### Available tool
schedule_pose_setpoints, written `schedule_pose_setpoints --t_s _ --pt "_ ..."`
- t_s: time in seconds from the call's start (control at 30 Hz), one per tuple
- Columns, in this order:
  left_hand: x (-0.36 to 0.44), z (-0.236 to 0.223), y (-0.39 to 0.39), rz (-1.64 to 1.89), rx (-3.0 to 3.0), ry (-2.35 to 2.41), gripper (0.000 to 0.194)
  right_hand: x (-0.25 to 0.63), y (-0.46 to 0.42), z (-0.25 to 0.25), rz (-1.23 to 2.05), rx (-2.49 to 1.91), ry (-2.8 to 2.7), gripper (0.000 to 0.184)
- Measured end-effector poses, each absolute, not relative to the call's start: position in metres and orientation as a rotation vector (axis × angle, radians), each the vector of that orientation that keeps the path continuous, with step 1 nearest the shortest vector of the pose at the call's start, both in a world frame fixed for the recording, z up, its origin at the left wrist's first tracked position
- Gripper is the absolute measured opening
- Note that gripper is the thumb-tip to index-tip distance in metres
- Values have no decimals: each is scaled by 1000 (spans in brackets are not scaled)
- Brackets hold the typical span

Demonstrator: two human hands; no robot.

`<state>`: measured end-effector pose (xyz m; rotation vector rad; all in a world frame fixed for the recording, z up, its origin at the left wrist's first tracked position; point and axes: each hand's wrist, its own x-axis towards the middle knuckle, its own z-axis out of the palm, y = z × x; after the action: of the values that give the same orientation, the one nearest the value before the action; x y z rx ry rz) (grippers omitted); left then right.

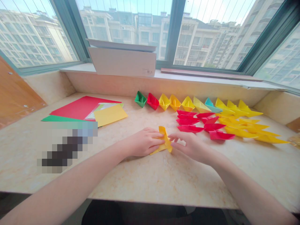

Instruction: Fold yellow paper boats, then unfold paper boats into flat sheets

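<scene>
A folded piece of yellow paper (163, 142) sits at the middle of the marble counter (145, 178), partly raised off it. My left hand (142, 142) grips its left side with the fingers curled round the paper. On the other side my right hand (189, 145) pinches the paper's right edge between fingertips. Both forearms reach in from the near edge of the counter.
A row of folded paper boats (164, 101), green, red, yellow and teal, lines the back. Flat red boats (199, 123) and yellow boats (248, 128) lie to the right. Coloured paper sheets (89, 111) lie at left. A white box (122, 61) stands on the sill.
</scene>
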<state>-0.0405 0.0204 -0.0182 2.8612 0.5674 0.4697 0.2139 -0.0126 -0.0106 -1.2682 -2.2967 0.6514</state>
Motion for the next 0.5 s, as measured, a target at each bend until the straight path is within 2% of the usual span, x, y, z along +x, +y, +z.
schedule_pose_setpoints --t_s 0.23,0.5 --pt "-40 -15 21 455 2868 535 26 208 -14 -13 562 -1097 -2458 19" --pt "-42 -21 23 438 2879 596 32 204 -19 -5 479 -1127 -2557 16"
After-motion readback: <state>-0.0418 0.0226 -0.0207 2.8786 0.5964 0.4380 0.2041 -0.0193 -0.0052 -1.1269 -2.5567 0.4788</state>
